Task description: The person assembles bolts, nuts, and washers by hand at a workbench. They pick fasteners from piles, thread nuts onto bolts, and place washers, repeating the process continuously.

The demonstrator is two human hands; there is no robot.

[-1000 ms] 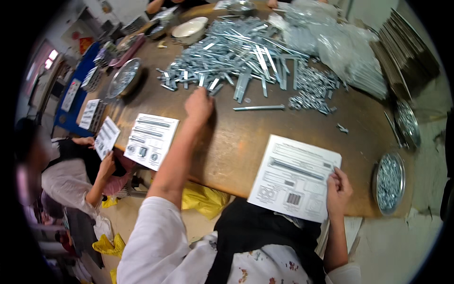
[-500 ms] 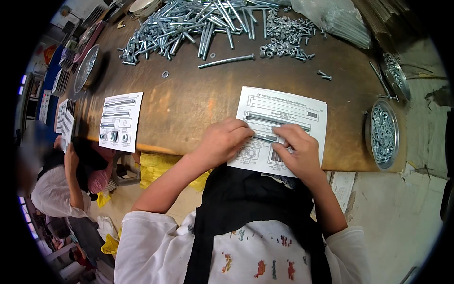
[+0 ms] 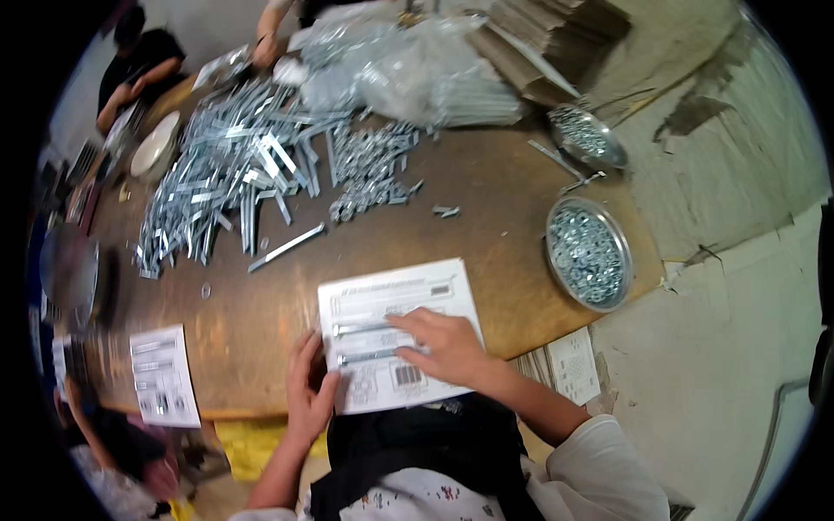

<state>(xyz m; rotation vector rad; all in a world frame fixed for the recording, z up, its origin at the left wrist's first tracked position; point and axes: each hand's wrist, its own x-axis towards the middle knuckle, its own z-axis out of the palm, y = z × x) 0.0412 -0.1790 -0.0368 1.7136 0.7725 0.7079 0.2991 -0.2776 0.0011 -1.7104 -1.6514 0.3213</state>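
A white printed sheet (image 3: 400, 300) lies at the table's near edge in front of me. Across it rest two silvery bolts, an upper bolt (image 3: 360, 329) and a lower bolt (image 3: 372, 357), both with heads to the left. My right hand (image 3: 452, 347) lies over the sheet's right half, its finger and thumb spread and touching the right ends of the bolts. At the sheet's left edge is my left hand (image 3: 310, 391), fingers and thumb apart, holding nothing. The picture is somewhat blurred.
Beyond the sheet lie a heap of long bolts (image 3: 230, 148), a pile of small nuts and bolts (image 3: 373, 165), and a loose long bolt (image 3: 288, 247). Plastic bags (image 3: 391, 74) lie behind. A metal bowl of small hardware (image 3: 591, 252) stands right; another sheet (image 3: 163, 378) lies left. Other people are around the table.
The view has swung up and to the right. My left hand has let go of the lower bolt's left end and moved off to the sheet's left edge. My right hand stays at the bolts.
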